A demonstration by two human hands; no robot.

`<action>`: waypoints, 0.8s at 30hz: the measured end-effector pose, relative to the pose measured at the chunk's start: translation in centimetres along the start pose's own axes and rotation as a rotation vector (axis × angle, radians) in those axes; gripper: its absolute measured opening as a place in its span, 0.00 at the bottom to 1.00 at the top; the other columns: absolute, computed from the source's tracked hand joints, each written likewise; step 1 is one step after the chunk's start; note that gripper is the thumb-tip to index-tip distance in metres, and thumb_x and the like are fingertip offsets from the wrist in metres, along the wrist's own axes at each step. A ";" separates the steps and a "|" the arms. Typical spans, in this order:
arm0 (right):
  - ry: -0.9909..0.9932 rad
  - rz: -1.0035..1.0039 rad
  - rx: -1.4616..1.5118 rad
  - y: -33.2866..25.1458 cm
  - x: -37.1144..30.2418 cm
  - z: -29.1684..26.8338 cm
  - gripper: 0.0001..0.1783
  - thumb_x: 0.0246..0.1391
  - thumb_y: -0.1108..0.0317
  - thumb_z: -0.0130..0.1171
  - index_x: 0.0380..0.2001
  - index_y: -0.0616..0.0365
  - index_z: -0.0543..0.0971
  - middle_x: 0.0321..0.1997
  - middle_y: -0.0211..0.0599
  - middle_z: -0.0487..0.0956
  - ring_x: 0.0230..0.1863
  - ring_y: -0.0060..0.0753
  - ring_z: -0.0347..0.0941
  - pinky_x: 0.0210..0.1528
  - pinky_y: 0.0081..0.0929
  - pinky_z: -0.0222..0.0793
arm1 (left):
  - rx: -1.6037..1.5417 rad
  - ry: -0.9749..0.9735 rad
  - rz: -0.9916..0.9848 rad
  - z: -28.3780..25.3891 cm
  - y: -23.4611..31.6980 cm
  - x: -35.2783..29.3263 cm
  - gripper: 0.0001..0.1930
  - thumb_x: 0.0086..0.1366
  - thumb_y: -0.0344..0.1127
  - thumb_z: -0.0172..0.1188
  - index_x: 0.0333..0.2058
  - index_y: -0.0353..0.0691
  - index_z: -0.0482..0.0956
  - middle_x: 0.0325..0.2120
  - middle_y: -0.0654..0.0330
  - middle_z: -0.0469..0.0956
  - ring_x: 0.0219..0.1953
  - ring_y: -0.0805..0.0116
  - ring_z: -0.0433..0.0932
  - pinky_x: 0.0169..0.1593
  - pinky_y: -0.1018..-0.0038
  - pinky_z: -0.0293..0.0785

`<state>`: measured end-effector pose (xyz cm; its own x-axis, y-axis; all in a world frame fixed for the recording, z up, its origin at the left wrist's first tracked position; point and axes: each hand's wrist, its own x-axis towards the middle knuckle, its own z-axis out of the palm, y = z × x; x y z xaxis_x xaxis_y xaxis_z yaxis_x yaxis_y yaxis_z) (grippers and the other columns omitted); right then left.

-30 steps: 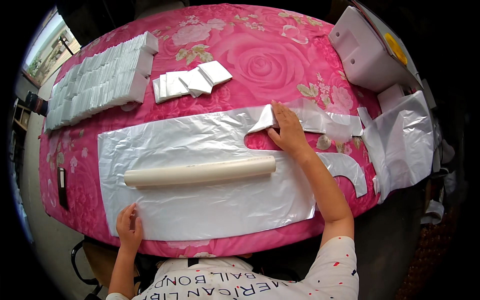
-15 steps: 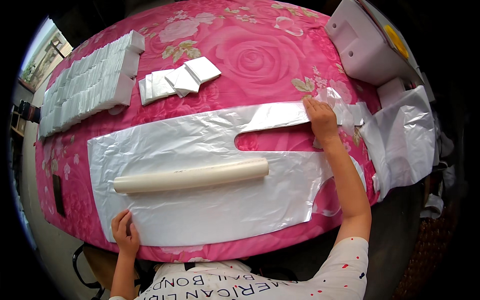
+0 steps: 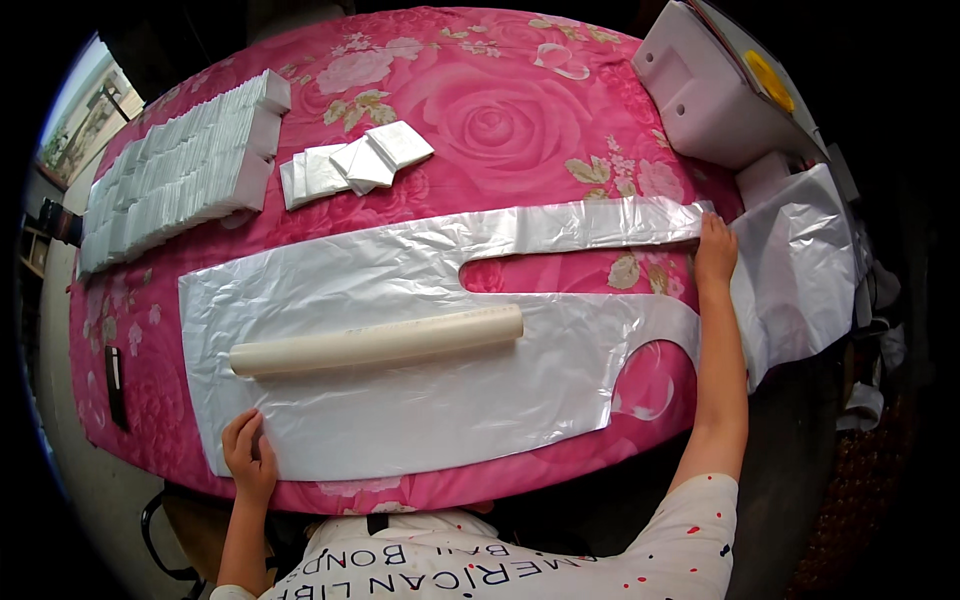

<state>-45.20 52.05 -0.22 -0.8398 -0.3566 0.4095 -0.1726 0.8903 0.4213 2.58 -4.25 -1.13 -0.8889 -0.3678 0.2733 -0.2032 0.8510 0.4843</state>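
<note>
A thin white plastic sheet [image 3: 420, 425] lies flat before me, with a U-shaped cut-out on its right side and two long strips on either side of it. My left hand [image 3: 249, 458] rests on its near left edge, thumb apart from the fingers, gripping nothing. At the far strip's right end, my right hand [image 3: 716, 252] lays its fingertips on the plastic. Its fingers look stretched out, and its palm side is hidden. A cream-coloured tube [image 3: 378, 341] lies lengthwise across the sheet, touched by neither hand.
A pink rose-patterned cloth [image 3: 500, 115] covers the table. Folded white plastic packets stand in long rows [image 3: 185, 165] at far left; several more [image 3: 357, 161] fan out beside them. A white foam box [image 3: 695, 85] and loose white plastic [image 3: 800, 265] occupy the right. A dark bar [image 3: 116, 388] lies left.
My right hand has moved right along the far strip to its end. That strip's crumpled end now lies straighter. My left hand and the tube stay about where they were on the sheet.
</note>
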 end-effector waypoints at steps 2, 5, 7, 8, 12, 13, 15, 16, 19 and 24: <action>-0.004 0.034 0.095 -1.7 -1.2 -2.5 0.21 0.49 0.73 0.48 0.49 0.60 0.71 0.52 0.42 0.72 0.54 0.42 0.67 0.57 0.37 0.59 | 0.002 -0.004 0.005 -0.2 0.1 0.0 0.17 0.50 0.22 0.50 0.41 0.33 0.74 0.43 0.52 0.73 0.45 0.54 0.70 0.50 0.66 0.66; 0.018 -0.013 0.288 -4.5 -5.1 -8.3 0.23 0.47 0.73 0.52 0.50 0.61 0.69 0.53 0.42 0.71 0.55 0.42 0.65 0.57 0.40 0.58 | -0.025 0.022 0.030 -0.1 0.1 -0.2 0.17 0.50 0.22 0.51 0.41 0.33 0.75 0.43 0.52 0.73 0.45 0.54 0.70 0.50 0.66 0.66; 0.073 -0.051 0.420 -7.3 -8.7 -12.6 0.23 0.45 0.74 0.55 0.49 0.62 0.70 0.51 0.43 0.72 0.54 0.43 0.66 0.58 0.39 0.58 | -0.008 0.021 0.061 -0.5 -0.2 -0.8 0.18 0.50 0.22 0.51 0.42 0.32 0.73 0.46 0.50 0.71 0.47 0.53 0.69 0.52 0.65 0.65; 0.075 -0.065 0.501 -8.2 -11.0 -14.5 0.22 0.44 0.75 0.55 0.47 0.62 0.71 0.51 0.43 0.73 0.54 0.43 0.67 0.57 0.39 0.59 | -0.014 0.047 0.063 -0.8 0.1 -1.3 0.18 0.50 0.22 0.51 0.43 0.32 0.73 0.47 0.49 0.70 0.48 0.53 0.68 0.52 0.65 0.64; 0.051 -0.136 0.728 -11.9 -20.9 -22.2 0.19 0.43 0.77 0.55 0.43 0.61 0.74 0.48 0.41 0.74 0.50 0.44 0.69 0.54 0.40 0.61 | -0.045 0.016 0.051 -2.9 0.9 -6.0 0.20 0.50 0.22 0.52 0.45 0.32 0.71 0.50 0.47 0.66 0.51 0.51 0.66 0.53 0.64 0.63; -0.002 -0.149 0.780 -12.5 -23.8 -23.6 0.19 0.42 0.77 0.56 0.42 0.60 0.75 0.48 0.39 0.74 0.51 0.42 0.70 0.54 0.41 0.62 | -0.068 -0.027 0.037 -3.9 1.0 -8.0 0.20 0.50 0.22 0.52 0.45 0.32 0.71 0.50 0.47 0.66 0.51 0.51 0.66 0.53 0.64 0.63; -0.204 -0.140 0.799 -13.3 -30.4 -25.2 0.20 0.40 0.75 0.58 0.42 0.59 0.75 0.48 0.40 0.74 0.52 0.43 0.68 0.54 0.41 0.61 | -0.112 -0.184 -0.023 -5.5 0.1 -12.9 0.20 0.49 0.22 0.54 0.45 0.33 0.71 0.49 0.47 0.67 0.51 0.50 0.66 0.53 0.64 0.64; -0.325 -0.127 0.726 -13.4 -33.9 -25.3 0.22 0.38 0.73 0.59 0.42 0.59 0.75 0.49 0.42 0.73 0.54 0.44 0.66 0.55 0.42 0.60 | -0.130 -0.293 -0.070 -6.3 -1.0 -15.4 0.20 0.49 0.22 0.55 0.45 0.33 0.71 0.49 0.47 0.67 0.51 0.49 0.67 0.53 0.63 0.64; -1.052 0.358 0.679 -11.4 -38.6 -25.8 0.35 0.46 0.55 0.59 0.54 0.66 0.66 0.58 0.57 0.65 0.61 0.50 0.60 0.62 0.38 0.53 | 0.030 -0.740 -0.297 -7.7 -3.2 -21.8 0.22 0.53 0.32 0.54 0.48 0.32 0.69 0.51 0.44 0.66 0.51 0.46 0.67 0.53 0.61 0.65; -1.555 0.645 0.978 -11.1 -37.2 -27.9 0.39 0.49 0.57 0.59 0.59 0.68 0.59 0.36 0.44 0.78 0.33 0.34 0.77 0.40 0.26 0.72 | -0.051 -1.133 -0.423 -0.5 -19.0 -40.5 0.26 0.60 0.42 0.45 0.55 0.33 0.62 0.56 0.41 0.60 0.51 0.45 0.69 0.51 0.58 0.68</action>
<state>2.29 47.53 2.44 -0.4390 0.0685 -0.8959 0.5778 0.7851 -0.2231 42.71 -5.74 -20.98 -0.6167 -0.0550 -0.7853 -0.5713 0.7176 0.3984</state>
